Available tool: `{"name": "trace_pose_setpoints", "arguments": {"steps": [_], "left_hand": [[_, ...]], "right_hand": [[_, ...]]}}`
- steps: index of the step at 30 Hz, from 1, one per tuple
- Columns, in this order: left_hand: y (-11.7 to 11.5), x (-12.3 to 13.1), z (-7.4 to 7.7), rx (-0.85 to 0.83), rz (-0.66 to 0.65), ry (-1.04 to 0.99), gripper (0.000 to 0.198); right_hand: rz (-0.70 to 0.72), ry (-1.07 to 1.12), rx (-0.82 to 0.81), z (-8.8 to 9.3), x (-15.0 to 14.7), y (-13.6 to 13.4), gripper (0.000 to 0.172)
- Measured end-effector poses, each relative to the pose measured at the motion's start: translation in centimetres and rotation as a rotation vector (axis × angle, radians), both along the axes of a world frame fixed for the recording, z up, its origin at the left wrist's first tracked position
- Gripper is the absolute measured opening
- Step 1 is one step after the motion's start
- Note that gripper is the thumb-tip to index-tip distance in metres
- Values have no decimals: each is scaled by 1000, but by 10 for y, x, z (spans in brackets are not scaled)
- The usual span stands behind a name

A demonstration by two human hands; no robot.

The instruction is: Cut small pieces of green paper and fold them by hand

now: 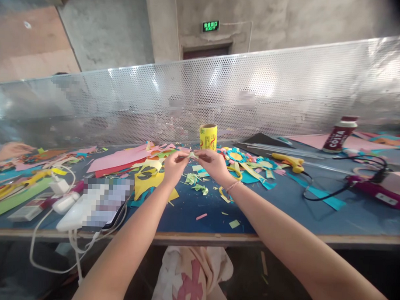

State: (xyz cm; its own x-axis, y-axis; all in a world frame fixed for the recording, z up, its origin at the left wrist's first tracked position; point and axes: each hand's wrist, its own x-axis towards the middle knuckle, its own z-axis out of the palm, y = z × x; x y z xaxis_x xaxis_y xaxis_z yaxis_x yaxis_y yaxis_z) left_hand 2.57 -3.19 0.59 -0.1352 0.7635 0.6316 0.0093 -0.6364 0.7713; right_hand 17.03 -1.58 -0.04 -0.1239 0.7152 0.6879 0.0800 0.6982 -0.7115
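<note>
Near the front edge of the desk (184, 221) lie a pink strip (201, 217) and a light-green slip (234, 224). To the left are a phone (114, 208) and white cables (34, 245). Farther in, crumpled green scraps (203, 190) lie just nearer than the hands. The left hand (176, 164) and right hand (215, 164) meet at mid-desk, fingertips pinching a small pale piece (192, 155) between them; its exact shape is too small to tell. Pink paper (121, 159) lies to the left, a yellow glue gun (290, 162) to the right. Beyond the hands stands a yellow roll (208, 138), before a perforated metal panel (228, 94).
</note>
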Motion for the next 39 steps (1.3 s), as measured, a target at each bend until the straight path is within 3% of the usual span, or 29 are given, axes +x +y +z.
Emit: {"name": "trace_pose_setpoints", "arguments": {"steps": [7, 17, 20, 23, 29, 39], "left_hand": [[-5, 3, 2, 70, -66, 13, 12], [-5, 3, 1, 82, -38, 55, 13], [-1, 3, 0, 59, -46, 45, 14], [1, 4, 0, -8, -131, -20, 19], [-1, 4, 3, -278, -483, -264, 17], [1, -4, 6, -322, -456, -316, 21]], "right_hand": [[90, 74, 28, 6, 0, -7, 12], [-100, -30, 145, 12, 2, -12, 10], [-76, 15, 143, 12, 2, -12, 9], [-44, 55, 107, 11, 2, -10, 9], [-12, 63, 137, 10, 0, -8, 13], [89, -78, 219, 1, 2, -4, 28]]}}
